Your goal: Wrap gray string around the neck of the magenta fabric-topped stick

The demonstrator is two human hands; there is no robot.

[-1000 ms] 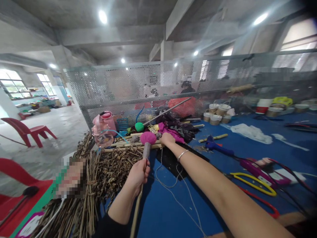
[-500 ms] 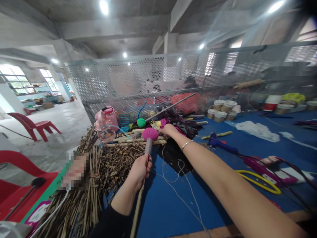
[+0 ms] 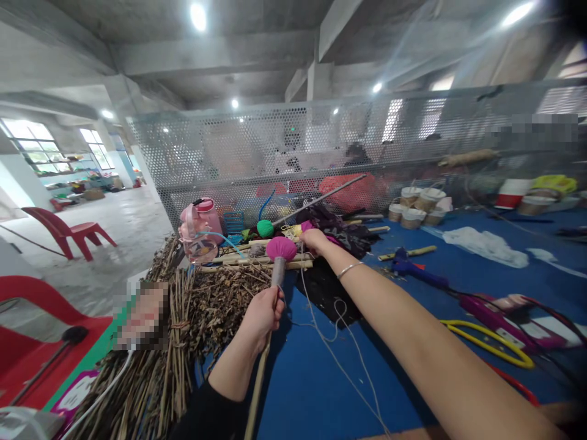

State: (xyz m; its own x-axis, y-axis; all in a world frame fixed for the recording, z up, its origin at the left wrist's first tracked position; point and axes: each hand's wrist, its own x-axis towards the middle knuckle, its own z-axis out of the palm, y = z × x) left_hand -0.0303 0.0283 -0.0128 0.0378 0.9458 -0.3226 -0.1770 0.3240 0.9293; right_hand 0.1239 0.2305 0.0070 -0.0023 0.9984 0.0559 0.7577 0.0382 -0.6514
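My left hand [image 3: 265, 313] is closed around a pale wooden stick [image 3: 257, 391], just below its grey-wrapped neck [image 3: 277, 272]. A rounded magenta cloth-covered head [image 3: 281, 249] tops the stick, tilted away from me. My right hand [image 3: 314, 240] reaches beyond and to the right of that head, its fingers bent and partly hidden. Purple cloth and yellow yarn [image 3: 297, 230] lie against its fingertips. A thin grey string [image 3: 316, 318] hangs from beside the right hand and loops over the blue tabletop [image 3: 298, 391]. Whether those fingers hold it is unclear.
Bundled dried stalks [image 3: 151, 366] cover the table's left side. Behind stand a pink jug [image 3: 206, 219] and a green yarn ball [image 3: 265, 228]. Dark cloth [image 3: 337, 229] lies beyond my right hand. A blue-handled tool [image 3: 419, 272], a purple power strip [image 3: 499, 318] and several small tubs [image 3: 415, 214] are rightward.
The whole view has shifted slightly, so things appear a little farther right and lower. Both hands keep nearly the same positions relative to the stick and the pile.
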